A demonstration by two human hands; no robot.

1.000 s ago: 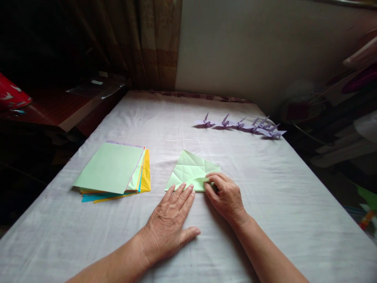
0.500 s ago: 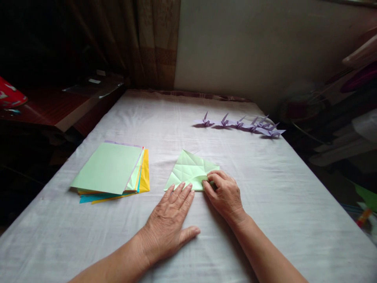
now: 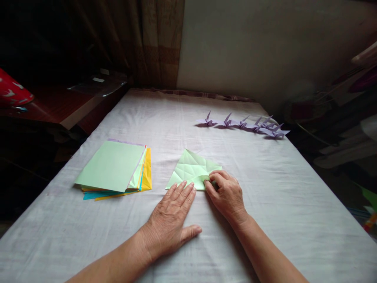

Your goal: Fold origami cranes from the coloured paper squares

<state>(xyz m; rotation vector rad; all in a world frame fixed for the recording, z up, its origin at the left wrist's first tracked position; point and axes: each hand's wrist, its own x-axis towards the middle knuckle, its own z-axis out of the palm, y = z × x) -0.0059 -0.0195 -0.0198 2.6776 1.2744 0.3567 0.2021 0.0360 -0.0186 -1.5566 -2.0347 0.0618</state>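
A light green sheet of origami paper [image 3: 191, 165], marked with crossing creases, lies on the white cloth in front of me. Its near edge is folded up. My left hand [image 3: 172, 218] lies flat, fingers stretched, with the fingertips on the paper's near edge and the thumb out to the side on the cloth. At the near right part of the sheet, my right hand [image 3: 226, 196] pinches the paper between curled fingers and thumb. The right corner of the sheet is partly hidden behind that hand.
To the left lies a stack of coloured paper [image 3: 113, 165], pale green on top. Several purple paper cranes [image 3: 243, 124] stand in a row at the back right. A brown wooden table [image 3: 67, 110] adjoins the far left side, with a red object [image 3: 13, 90] on it.
The whole view has shifted slightly, so everything appears a little further right. Both hands keep the same places on the green paper.
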